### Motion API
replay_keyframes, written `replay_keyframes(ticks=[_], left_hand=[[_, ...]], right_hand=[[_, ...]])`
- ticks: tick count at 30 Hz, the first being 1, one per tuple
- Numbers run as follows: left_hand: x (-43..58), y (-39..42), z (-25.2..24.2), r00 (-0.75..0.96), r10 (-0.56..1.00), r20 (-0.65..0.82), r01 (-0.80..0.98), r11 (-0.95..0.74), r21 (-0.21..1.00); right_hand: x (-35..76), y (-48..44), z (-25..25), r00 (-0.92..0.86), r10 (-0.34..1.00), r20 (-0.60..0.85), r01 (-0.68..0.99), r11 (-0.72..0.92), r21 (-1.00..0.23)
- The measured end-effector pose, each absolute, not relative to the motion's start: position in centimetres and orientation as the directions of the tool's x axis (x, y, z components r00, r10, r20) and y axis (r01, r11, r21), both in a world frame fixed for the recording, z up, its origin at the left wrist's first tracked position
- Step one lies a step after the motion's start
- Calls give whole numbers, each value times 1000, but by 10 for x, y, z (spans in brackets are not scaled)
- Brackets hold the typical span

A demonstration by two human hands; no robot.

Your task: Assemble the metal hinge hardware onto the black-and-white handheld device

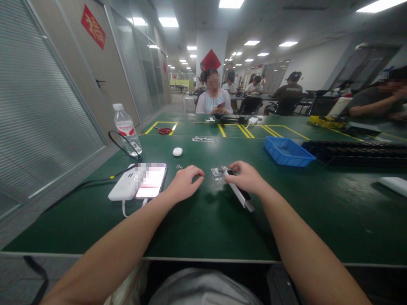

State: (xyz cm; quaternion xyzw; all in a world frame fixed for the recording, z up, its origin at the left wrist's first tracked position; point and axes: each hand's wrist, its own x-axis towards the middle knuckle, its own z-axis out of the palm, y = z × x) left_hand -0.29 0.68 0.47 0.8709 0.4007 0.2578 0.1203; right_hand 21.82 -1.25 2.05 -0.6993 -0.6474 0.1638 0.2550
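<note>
My right hand (245, 178) grips one end of a long, narrow white-and-black bar (239, 191), thumb on the near side and fingers behind. The bar slants down toward me, and a grey metal piece (249, 206) sticks out of its lower end. Close to my right fingertips lie small silver metal parts (217, 172) on the green table. My left hand (187, 182) hovers over or rests on the table left of these parts; I cannot tell which. Its fingers are bent, thumb and forefinger apart, with nothing between them.
On the left are a phone (151, 181), a white power bank (123, 186), cables and a water bottle (126, 131). A white earbud case (177, 151), red-handled scissors (164, 131) and a blue tray (288, 151) lie farther off. Black racks (356, 152) stand right. People sit beyond.
</note>
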Motion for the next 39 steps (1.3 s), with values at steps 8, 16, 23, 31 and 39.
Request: replay_keyframes(ticks=[8, 16, 23, 31, 39], left_hand=[[21, 15, -5, 677, 697, 237, 634, -715, 294], [85, 27, -11, 736, 632, 241, 598, -775, 204], [119, 31, -19, 714, 656, 245, 655, -749, 97], [90, 23, -13, 668, 718, 196, 706, -694, 141], [11, 28, -20, 443, 851, 281, 750, -524, 403]], right_hand=[[272, 5, 18, 408, 910, 77, 689, -251, -679], [272, 10, 8, 395, 914, 93, 735, -253, -629], [271, 10, 8, 378, 920, 102, 755, -242, -609], [262, 10, 5, 333, 934, 129, 760, -185, -623], [226, 5, -2, 211, 969, 132, 794, -91, -602]])
